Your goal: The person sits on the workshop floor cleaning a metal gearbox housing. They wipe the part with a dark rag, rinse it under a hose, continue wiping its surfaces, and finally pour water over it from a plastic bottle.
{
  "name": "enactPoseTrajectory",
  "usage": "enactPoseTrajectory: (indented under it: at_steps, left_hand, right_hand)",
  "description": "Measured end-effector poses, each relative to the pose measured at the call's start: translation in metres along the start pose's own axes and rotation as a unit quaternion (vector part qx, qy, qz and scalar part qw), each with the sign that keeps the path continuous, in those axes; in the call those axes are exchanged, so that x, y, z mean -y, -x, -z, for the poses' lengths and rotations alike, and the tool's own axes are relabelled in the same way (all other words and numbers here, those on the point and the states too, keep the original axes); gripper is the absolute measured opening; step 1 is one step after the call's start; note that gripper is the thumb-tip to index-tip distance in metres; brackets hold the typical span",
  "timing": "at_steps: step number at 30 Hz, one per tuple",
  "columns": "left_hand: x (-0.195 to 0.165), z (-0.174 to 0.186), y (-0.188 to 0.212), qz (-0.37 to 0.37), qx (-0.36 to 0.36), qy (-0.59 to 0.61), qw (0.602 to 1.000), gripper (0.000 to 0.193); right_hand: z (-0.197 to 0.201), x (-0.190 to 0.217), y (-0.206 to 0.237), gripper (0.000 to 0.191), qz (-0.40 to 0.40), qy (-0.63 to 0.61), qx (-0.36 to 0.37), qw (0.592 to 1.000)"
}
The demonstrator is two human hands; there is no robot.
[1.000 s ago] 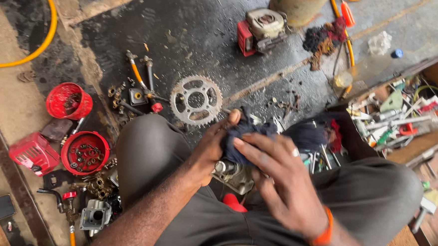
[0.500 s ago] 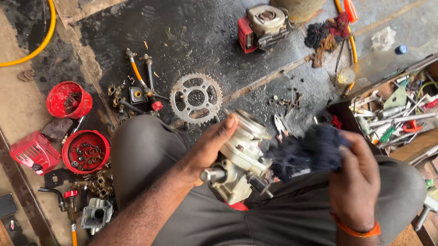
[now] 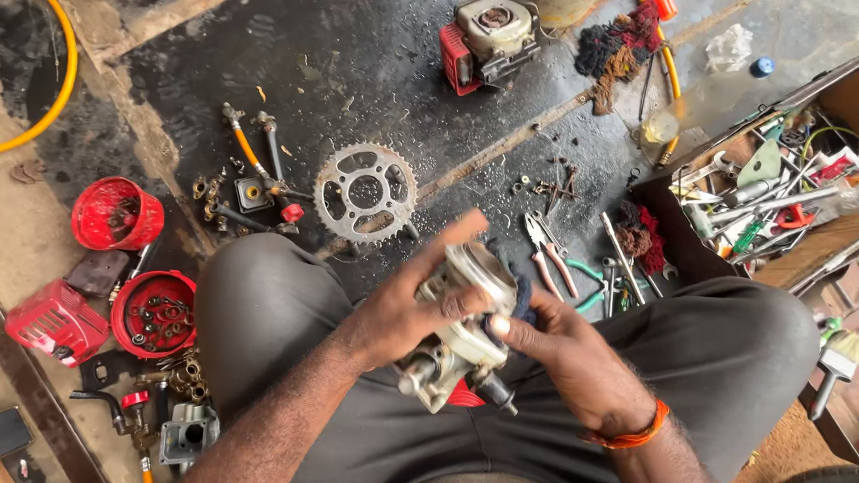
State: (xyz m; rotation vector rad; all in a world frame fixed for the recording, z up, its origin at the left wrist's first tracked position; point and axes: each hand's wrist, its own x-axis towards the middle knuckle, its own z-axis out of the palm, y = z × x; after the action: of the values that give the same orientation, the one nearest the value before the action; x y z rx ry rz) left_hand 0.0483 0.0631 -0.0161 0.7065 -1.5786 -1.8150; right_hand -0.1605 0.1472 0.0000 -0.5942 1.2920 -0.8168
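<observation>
My left hand (image 3: pixel 408 309) grips a pale grey metal engine part (image 3: pixel 461 339), a carburettor-like casting, above my lap. My right hand (image 3: pixel 566 352) presses a dark blue rag (image 3: pixel 517 297) against the part's right side; an orange band sits on that wrist. Both hands meet over my grey trousers, with my knees spread to either side. A small black fitting sticks out at the part's lower end.
A toothed sprocket (image 3: pixel 365 191) lies on the wet dark floor ahead. Red bowls (image 3: pixel 117 213) with bolts sit left. Pliers (image 3: pixel 549 250) and spanners lie right, beside an open wooden toolbox (image 3: pixel 785 196). A small red engine (image 3: pixel 487 37) stands farther off, and a yellow hose (image 3: pixel 50 104) curves left.
My right hand has come back in from the right with the rag and now presses it to the part. The left hand has tilted the part more upright.
</observation>
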Motion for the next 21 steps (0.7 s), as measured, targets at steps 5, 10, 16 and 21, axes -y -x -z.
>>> enactPoseTrajectory:
  at_steps: [5, 10, 16, 21]
  left_hand:
    - [0.002, 0.001, 0.000, 0.128, 0.052, 0.006, 0.990, 0.081]
    - [0.005, -0.001, -0.004, 0.098, 0.039, 0.145, 0.984, 0.090]
    - [-0.013, 0.013, 0.003, 0.060, 0.192, 0.191, 0.961, 0.089]
    - [-0.021, 0.015, 0.009, 0.141, 0.199, 0.209, 0.947, 0.094]
  right_hand:
    - [-0.009, -0.010, -0.004, 0.040, 0.095, -0.084, 0.029, 0.991]
    - [-0.015, -0.012, 0.012, 0.028, 0.294, 0.167, -0.169, 0.926]
    - [0.030, 0.000, 0.039, 0.032, 0.348, 0.065, -0.010, 0.935]
    - [0.068, 0.021, 0.042, 0.040, 0.205, -0.078, -0.122, 0.968]
